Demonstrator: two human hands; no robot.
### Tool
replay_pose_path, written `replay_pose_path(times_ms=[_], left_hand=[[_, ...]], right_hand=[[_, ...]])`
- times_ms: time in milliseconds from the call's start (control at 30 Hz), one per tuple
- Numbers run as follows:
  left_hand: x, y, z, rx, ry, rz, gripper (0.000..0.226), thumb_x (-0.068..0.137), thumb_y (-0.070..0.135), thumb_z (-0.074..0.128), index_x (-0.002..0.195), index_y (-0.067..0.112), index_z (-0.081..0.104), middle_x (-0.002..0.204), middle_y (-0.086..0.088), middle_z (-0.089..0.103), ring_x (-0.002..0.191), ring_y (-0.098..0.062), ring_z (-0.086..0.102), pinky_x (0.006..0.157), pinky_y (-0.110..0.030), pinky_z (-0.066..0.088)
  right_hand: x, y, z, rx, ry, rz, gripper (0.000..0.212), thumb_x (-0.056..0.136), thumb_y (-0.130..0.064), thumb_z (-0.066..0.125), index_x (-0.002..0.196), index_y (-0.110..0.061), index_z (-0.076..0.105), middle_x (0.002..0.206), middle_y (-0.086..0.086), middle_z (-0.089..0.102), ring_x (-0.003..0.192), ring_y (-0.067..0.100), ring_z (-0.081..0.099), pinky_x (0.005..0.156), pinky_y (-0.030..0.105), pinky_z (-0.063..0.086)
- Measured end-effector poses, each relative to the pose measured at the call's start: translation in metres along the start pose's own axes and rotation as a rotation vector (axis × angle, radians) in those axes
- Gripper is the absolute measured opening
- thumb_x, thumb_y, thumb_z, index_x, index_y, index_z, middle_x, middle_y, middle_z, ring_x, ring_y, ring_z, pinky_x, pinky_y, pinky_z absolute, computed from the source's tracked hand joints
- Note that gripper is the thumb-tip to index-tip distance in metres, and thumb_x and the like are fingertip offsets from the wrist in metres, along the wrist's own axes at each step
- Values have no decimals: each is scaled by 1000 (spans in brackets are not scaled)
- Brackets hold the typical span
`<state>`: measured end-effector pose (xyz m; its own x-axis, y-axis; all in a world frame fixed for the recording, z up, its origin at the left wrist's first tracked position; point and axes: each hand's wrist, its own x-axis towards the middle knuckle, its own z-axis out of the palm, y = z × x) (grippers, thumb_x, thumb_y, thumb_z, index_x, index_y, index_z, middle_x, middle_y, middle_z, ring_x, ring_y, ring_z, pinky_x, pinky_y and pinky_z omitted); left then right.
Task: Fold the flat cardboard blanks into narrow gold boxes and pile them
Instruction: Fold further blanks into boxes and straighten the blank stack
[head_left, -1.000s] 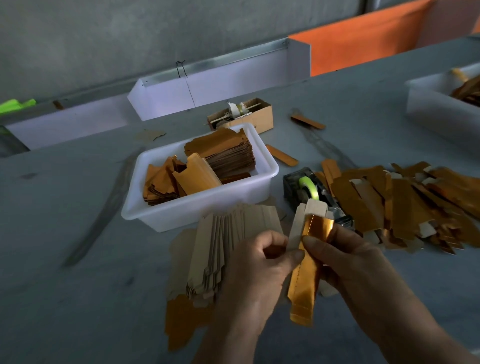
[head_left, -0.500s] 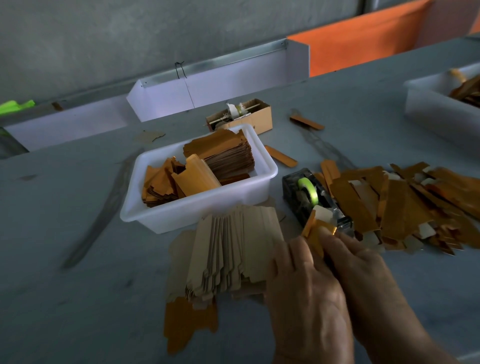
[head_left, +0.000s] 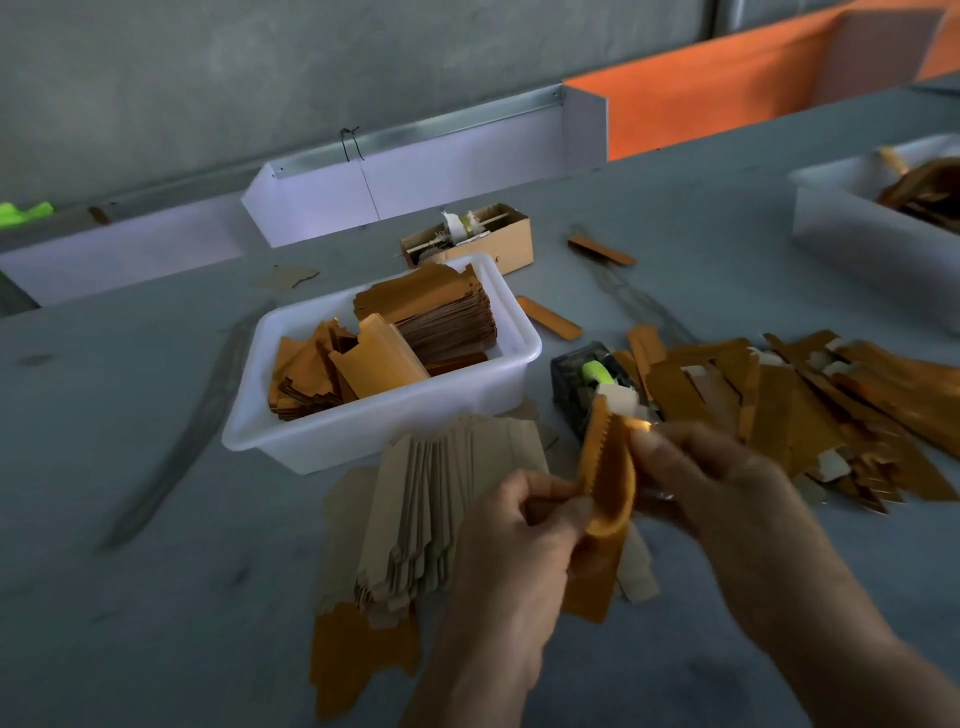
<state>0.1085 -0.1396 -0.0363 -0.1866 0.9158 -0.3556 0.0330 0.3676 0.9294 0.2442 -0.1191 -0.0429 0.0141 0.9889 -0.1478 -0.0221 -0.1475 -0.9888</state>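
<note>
I see the grey table (head_left: 130, 467) running wide to the left, with bare surface there and along the near left edge; the right half is crowded. Along the far edge stand white trough-like panels (head_left: 415, 176). A white tub (head_left: 363, 426) of gold pieces sits at centre, and a second white tub (head_left: 857, 234) at far right. The pile of folded gold boxes (head_left: 810, 410) spreads across the right side, just right of a dark tape dispenser (head_left: 587, 384). A fanned stack of flat blanks (head_left: 431, 514), plain side up, lies just near of the centre tub, directly under my hands. A small brown carton (head_left: 488, 239) stands beyond the tub, with loose gold strips (head_left: 548, 318) near it. My left hand (head_left: 514, 566) pinches the lower part of a half-folded gold blank (head_left: 608, 488); my right hand (head_left: 727, 488) grips its upper right edge, blurred, above the stack.
</note>
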Motion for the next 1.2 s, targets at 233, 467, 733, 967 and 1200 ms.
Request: replay_pose_path(times_ms=[233, 467, 733, 967, 1200], left_hand=[[8, 11, -1, -413, -46, -89, 5, 87, 2, 61, 83, 1, 65, 78, -10, 70, 65, -15, 69, 58, -22, 57], [13, 5, 9, -350, -60, -102, 6, 88, 1, 61, 85, 0, 66, 83, -15, 68, 71, -20, 66, 54, -19, 54], [22, 0, 20, -371, -101, -177, 6, 87, 2, 63, 84, 3, 67, 89, -19, 72, 68, -19, 67, 49, -18, 51], [26, -2, 28, -545, -129, -260, 5, 87, -1, 63, 84, 1, 67, 90, -20, 71, 68, -18, 65, 45, -16, 49], [28, -8, 27, -359, -133, -122, 8, 89, 6, 62, 84, 8, 68, 76, -9, 69, 59, -11, 60, 44, -15, 45]], right_hand=[[51, -2, -40, -542, 49, 7, 12, 87, -28, 63, 82, -20, 68, 62, 3, 62, 53, 13, 53, 46, 22, 37], [63, 4, -36, -641, -38, 63, 9, 83, -33, 68, 79, -25, 66, 71, -4, 63, 68, 10, 57, 53, 21, 37], [65, 7, -30, -516, -13, 105, 8, 84, -24, 68, 76, -23, 68, 75, 1, 66, 72, 16, 60, 56, 25, 42], [52, 12, -32, 203, -31, 182, 12, 90, -16, 56, 91, -8, 65, 80, 4, 68, 67, 12, 64, 61, 23, 48], [36, 24, -24, -395, 202, -77, 15, 84, -16, 65, 70, -17, 65, 111, -9, 58, 87, 11, 56, 73, 32, 45]])
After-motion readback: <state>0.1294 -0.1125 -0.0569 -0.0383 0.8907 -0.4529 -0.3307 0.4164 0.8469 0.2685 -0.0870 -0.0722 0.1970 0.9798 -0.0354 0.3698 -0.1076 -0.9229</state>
